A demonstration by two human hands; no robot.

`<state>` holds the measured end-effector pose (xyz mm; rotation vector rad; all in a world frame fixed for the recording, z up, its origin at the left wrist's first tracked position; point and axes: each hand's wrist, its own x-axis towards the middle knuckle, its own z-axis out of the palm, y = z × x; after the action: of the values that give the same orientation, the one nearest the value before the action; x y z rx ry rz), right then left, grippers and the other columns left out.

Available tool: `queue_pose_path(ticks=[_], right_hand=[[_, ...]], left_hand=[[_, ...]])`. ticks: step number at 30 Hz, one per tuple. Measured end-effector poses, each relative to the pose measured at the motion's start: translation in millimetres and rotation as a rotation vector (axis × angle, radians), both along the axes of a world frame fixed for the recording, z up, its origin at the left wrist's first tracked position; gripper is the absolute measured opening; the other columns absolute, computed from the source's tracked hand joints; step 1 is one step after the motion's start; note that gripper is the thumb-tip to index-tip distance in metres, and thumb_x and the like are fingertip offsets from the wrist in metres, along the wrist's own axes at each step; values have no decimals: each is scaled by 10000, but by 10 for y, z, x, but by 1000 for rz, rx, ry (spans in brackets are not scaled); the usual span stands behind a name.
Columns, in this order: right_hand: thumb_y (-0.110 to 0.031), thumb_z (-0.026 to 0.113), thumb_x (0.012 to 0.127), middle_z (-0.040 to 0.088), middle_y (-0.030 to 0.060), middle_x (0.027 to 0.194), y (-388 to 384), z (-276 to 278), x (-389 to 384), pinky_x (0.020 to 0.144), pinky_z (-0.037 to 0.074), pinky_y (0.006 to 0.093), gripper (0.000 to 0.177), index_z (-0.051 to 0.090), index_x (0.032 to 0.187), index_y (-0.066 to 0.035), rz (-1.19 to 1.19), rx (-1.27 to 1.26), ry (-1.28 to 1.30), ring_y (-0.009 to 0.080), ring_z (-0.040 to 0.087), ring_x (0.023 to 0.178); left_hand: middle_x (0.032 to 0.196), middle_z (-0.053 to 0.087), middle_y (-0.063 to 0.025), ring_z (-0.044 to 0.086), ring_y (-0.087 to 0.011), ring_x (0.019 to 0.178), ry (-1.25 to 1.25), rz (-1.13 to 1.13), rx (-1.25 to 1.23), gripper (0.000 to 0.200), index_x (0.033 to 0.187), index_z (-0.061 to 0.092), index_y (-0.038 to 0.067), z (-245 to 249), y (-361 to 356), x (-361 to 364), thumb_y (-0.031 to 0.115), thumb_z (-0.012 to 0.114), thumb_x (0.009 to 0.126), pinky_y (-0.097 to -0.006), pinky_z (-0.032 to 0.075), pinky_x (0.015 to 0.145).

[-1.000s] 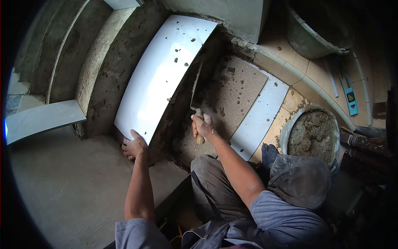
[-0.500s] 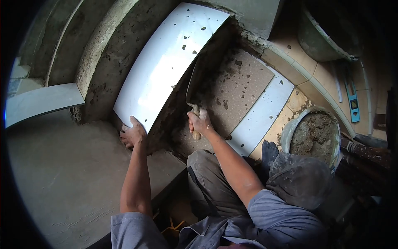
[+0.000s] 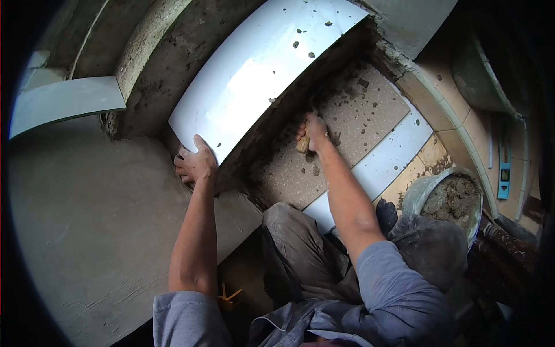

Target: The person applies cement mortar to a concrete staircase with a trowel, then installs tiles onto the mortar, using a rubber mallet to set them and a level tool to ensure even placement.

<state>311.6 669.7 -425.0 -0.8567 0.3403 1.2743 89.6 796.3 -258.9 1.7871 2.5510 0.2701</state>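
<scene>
A glossy white tile (image 3: 248, 87) lies along the step, dotted with mortar crumbs. My left hand (image 3: 198, 162) grips its near corner, thumb on top and fingers curled over the end. Below the tile's long edge, my right hand (image 3: 315, 132) is closed around the wooden handle of a trowel (image 3: 302, 144). The trowel's blade is lost in the shadow beneath the tile. Under that hand is a speckled brown tile (image 3: 361, 118) strewn with mortar lumps, with a white tile strip (image 3: 393, 139) beside it.
A bucket of mortar (image 3: 454, 199) stands at my right, near my knee. Beyond it lie a blue spirit level (image 3: 504, 173) and a large dark tub (image 3: 480, 75). Another tile (image 3: 69, 101) rests on the ledge at left. Concrete steps (image 3: 156, 75) rise ahead.
My right hand has moved forward and rightward with the trowel, whose blade has gone from view under the tile's edge. My left hand keeps hold of the tile corner. The camera view has shifted.
</scene>
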Motion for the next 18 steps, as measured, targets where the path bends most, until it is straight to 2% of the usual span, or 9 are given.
queue_pose_path(ticks=[1, 4, 9, 11, 13, 15, 18], right_hand=[[-215, 541, 891, 465, 40, 607, 47, 81, -113, 411, 438, 359, 152, 488, 814, -96, -26, 60, 37, 160, 454, 452], [-162, 547, 876, 470, 48, 589, 104, 320, -348, 378, 438, 358, 143, 477, 791, -71, -91, 36, -85, 159, 460, 416], [-105, 546, 862, 457, 46, 551, -21, 685, -950, 341, 437, 334, 121, 461, 800, -46, 37, -89, -340, 153, 454, 372], [-120, 558, 873, 472, 48, 570, -137, 774, -1246, 353, 449, 334, 132, 454, 826, -54, 89, -94, -229, 150, 470, 392], [-175, 593, 873, 485, 48, 603, -337, 1226, -1405, 389, 462, 347, 168, 458, 854, -76, 97, -55, -24, 157, 492, 434], [-244, 589, 885, 492, 44, 649, -503, 1570, -1541, 434, 471, 360, 184, 467, 872, -106, 2, 50, 235, 166, 518, 505], [-273, 555, 903, 486, 40, 674, -839, 2271, -1408, 477, 477, 365, 170, 467, 881, -130, -199, 134, 356, 173, 520, 550]], left_hand=[[1453, 321, -205, 249, -379, 1358, 9, 9, -4, 777, 1433, 395, 99, 7, -9, -4, 638, 438, 876, -561, 171, 1094], [1448, 323, -202, 253, -377, 1355, 7, -1, 8, 771, 1431, 397, 101, -11, -3, -21, 631, 449, 874, -559, 170, 1095], [1449, 322, -201, 250, -376, 1357, 4, -2, 7, 764, 1431, 398, 103, -24, 8, -33, 623, 453, 875, -556, 171, 1096], [1449, 322, -201, 248, -379, 1358, -9, 0, 1, 764, 1430, 398, 103, 5, -19, -27, 623, 454, 874, -554, 170, 1097], [1449, 322, -202, 243, -383, 1359, -32, -7, -11, 764, 1430, 399, 103, 63, -43, -2, 624, 454, 873, -554, 169, 1098], [1457, 315, -203, 235, -386, 1363, -40, -9, 1, 765, 1423, 413, 113, 31, -15, -25, 633, 460, 864, -550, 169, 1098], [1467, 308, -198, 237, -381, 1365, -53, -5, -2, 764, 1418, 424, 123, 49, -27, -47, 637, 465, 855, -546, 174, 1098]])
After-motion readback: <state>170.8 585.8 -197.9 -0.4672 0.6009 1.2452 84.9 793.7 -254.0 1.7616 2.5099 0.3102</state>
